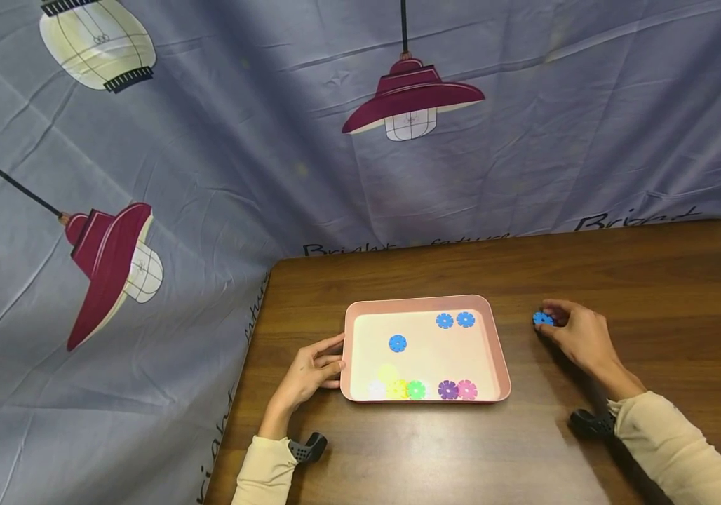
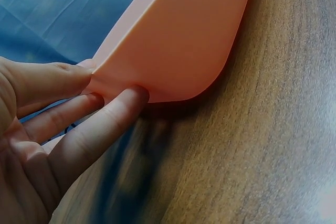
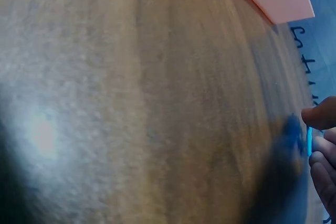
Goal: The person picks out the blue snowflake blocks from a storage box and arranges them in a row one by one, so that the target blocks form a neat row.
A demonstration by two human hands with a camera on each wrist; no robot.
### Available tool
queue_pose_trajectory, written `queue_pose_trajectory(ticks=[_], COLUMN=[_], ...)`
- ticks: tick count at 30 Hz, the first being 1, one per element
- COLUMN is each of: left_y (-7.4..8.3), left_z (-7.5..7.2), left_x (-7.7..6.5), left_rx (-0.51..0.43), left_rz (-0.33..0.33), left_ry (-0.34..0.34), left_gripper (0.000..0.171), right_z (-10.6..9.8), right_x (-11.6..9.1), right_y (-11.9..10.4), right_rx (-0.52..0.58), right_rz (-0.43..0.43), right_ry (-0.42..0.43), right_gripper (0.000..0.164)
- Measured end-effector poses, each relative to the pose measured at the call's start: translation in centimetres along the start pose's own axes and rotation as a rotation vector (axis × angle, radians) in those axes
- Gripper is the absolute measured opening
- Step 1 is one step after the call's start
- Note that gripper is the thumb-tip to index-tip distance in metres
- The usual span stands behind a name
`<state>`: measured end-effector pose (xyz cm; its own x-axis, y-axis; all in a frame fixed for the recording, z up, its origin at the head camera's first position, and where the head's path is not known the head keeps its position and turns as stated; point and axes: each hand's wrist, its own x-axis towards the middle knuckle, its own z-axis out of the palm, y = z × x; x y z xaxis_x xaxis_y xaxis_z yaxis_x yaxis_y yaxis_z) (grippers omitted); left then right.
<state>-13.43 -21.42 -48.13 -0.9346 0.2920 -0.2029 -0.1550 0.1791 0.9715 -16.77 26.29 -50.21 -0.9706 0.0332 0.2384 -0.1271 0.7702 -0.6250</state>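
At its left side a shallow pink tray (image 1: pixel 423 306) meets my left hand (image 1: pixel 311 372). In the left wrist view, that hand's extended fingers (image 2: pixel 105 129) touch the outer wall of the tray (image 2: pixel 178 40), with the thumb tip at the rim. To the right of the tray, my right hand (image 1: pixel 584 340) pinches a blue notched interlocking disc (image 1: pixel 541 318) between thumb and fingers. The right wrist view shows this disc (image 3: pixel 309 141) edge-on, above its shadow on the wood.
Inside the tray lie two blue discs (image 1: pixel 455 320) at the back and another blue disc (image 1: pixel 398 343) at left. Along its front wall are yellow, green, purple and pink discs (image 1: pixel 467 390). A grey-blue curtain (image 1: pixel 259 175) hangs behind the wooden table (image 1: pixel 436 456).
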Motion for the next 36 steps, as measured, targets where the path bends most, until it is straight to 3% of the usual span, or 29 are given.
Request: queue_pose_trajectory(ticks=[20, 27, 36], left_y=[-0.1, 0.0, 0.0], left_z=[-0.1, -0.1, -0.1], left_x=[-0.1, -0.2, -0.1], left_rx=[-0.002, -0.003, -0.007], left_rz=[0.013, 0.009, 0.008], left_ry=[-0.012, -0.005, -0.006], left_gripper=[0.056, 0.056, 0.055], right_z=[0.5, -0.1, 0.3], right_x=[-0.4, -0.1, 0.4], right_y=[0.2, -0.8, -3.1], right_rx=[0.027, 0.016, 0.038], right_rz=[-0.016, 0.017, -0.027], right_ry=[0.008, 0.003, 0.007], right_gripper=[0.045, 0.051, 0.051])
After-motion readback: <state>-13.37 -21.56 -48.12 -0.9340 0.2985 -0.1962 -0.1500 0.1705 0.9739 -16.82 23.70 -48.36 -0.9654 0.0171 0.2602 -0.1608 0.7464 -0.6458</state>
